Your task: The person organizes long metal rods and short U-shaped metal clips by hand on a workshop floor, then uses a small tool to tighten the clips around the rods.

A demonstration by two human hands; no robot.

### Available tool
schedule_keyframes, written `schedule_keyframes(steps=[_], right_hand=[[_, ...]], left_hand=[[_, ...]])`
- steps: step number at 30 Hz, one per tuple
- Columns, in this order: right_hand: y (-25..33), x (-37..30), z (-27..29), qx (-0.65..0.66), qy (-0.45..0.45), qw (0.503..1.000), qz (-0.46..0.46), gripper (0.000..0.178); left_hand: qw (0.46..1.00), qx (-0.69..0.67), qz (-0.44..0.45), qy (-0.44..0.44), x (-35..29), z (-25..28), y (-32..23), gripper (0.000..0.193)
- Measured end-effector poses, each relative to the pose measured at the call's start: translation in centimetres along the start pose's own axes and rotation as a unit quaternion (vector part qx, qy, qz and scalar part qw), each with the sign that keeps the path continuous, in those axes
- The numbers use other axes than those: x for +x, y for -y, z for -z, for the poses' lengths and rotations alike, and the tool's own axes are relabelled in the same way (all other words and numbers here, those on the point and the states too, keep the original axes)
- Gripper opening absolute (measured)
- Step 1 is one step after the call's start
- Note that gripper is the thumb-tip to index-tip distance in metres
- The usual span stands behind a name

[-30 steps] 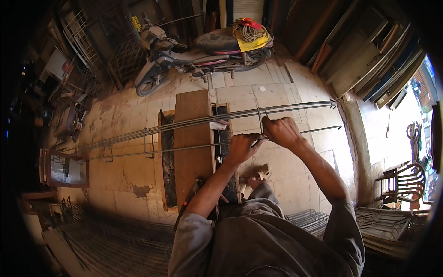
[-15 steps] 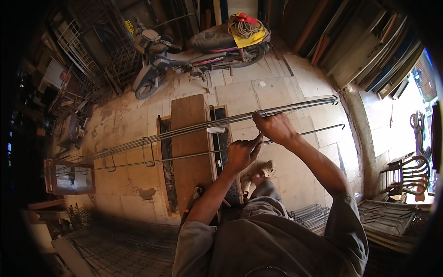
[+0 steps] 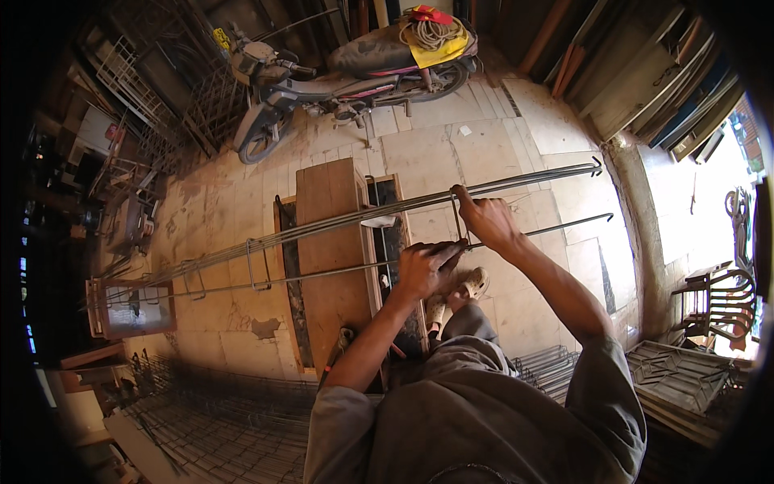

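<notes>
Several long steel rods [image 3: 524, 177] with hooked ends lie bunched across a wooden bench [image 3: 326, 206]. Nearer to me a single hooked rod [image 3: 556, 231] runs roughly alongside them. Rectangular wire stirrups [image 3: 258, 264] link the bunch and the single rod left of the bench. Right of the bench, another stirrup [image 3: 455, 211] spans the gap. My right hand [image 3: 488, 222] is closed on its upper end by the bunch. My left hand [image 3: 425, 268] pinches its lower end at the single rod; the fingertips partly hide the contact.
A motorbike [image 3: 322, 101] carrying coiled rope [image 3: 435, 34] stands beyond the rods. A small wooden-framed stand [image 3: 171, 319] is under their left end. A tool with dark handles [image 3: 345, 337] lies beside my left forearm. Wire cages [image 3: 234, 427] are piled lower left; a chair [image 3: 717, 298] stands at right.
My right hand has shifted slightly up and right, apart from my left hand. The stirrup between them now shows upright across the gap. The whole view has shifted a little.
</notes>
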State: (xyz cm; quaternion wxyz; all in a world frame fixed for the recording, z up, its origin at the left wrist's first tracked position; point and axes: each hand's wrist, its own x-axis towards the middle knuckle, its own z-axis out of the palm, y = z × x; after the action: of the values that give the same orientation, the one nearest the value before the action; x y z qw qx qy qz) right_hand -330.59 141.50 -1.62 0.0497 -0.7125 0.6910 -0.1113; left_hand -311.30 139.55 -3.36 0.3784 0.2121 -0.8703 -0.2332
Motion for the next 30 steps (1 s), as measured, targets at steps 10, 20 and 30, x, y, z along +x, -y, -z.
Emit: schedule_keyframes(steps=[10, 20, 30], right_hand=[[0.1, -1.2, 3.0, 0.033, -0.238, 0.970, 0.022, 0.044], [3.3, -8.5, -6.5, 0.628, -0.216, 0.720, -0.202, 0.040], [4.7, -7.6, -6.2, 0.265, -0.293, 0.900, -0.183, 0.027]], left_hand=[[0.990, 0.060, -0.002, 0.128, 0.0, 0.4, 0.6, 0.025], [0.983, 0.024, 0.033, 0.178, 0.8, 0.9, 0.3, 0.029], [0.979, -0.018, 0.050, 0.198, 1.6, 1.3, 0.5, 0.029]])
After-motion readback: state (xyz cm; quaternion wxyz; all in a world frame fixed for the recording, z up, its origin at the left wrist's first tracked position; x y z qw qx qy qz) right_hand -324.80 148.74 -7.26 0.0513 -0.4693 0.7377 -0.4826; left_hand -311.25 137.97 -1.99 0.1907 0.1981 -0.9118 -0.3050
